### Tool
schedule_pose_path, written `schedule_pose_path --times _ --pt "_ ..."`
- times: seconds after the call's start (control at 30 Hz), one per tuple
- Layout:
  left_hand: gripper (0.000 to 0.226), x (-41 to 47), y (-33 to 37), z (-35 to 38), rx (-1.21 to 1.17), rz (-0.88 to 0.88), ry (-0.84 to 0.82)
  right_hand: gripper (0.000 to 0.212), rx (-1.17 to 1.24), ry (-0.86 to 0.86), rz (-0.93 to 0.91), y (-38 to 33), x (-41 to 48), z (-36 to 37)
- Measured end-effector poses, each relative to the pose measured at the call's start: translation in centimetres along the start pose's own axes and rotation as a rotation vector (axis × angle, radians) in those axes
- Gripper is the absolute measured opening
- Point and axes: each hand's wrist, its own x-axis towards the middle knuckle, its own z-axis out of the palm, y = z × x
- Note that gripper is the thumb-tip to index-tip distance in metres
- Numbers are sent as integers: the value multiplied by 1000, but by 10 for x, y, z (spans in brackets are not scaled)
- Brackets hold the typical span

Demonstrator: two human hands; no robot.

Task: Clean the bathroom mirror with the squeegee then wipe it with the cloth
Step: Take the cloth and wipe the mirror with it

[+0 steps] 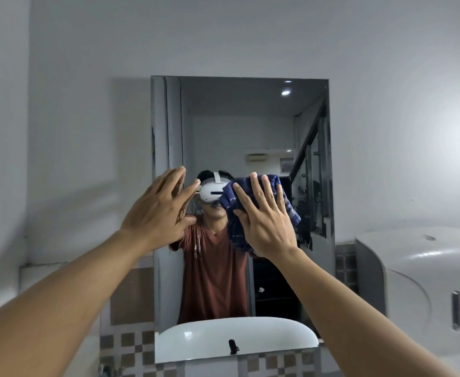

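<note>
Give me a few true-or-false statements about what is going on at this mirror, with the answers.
1. The right hand presses a cloth against the mirror. True.
2. The left hand holds a squeegee. False: it is bare, with straight fingers at the mirror's left side.
3. The cloth is plain white. False: it is dark blue with a check pattern.
4. A white dispenser hangs on the wall to the right of the mirror. True.

Mirror (239, 126) on the wall (250, 36), dispenser (419, 281) to its right. Cloth (234, 235) lies against the mirror's middle, under the right hand (264, 221). Left hand (158, 210) lies at the mirror's left edge.
</note>
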Motion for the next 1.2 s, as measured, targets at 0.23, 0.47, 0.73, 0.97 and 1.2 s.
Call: schedule_pose_path --times 0.23,0.47,0.73,0.97,1.2 --pt "86 -4 1 7 8 -9 21 56 34 106 182 45 6 -10" --pt "81 -1 2 -5 -5 -10 33 59 49 115 415 68 -20 -7" --pt "90 7 -6 -10 -8 -2 50 64 105 104 457 29 -75 14" --pt "67 13 -18 -19 17 37 59 57 69 61 302 -33 -50 28" --pt "68 15 -25 -22 5 5 45 55 87 68 135 -99 -28 39"
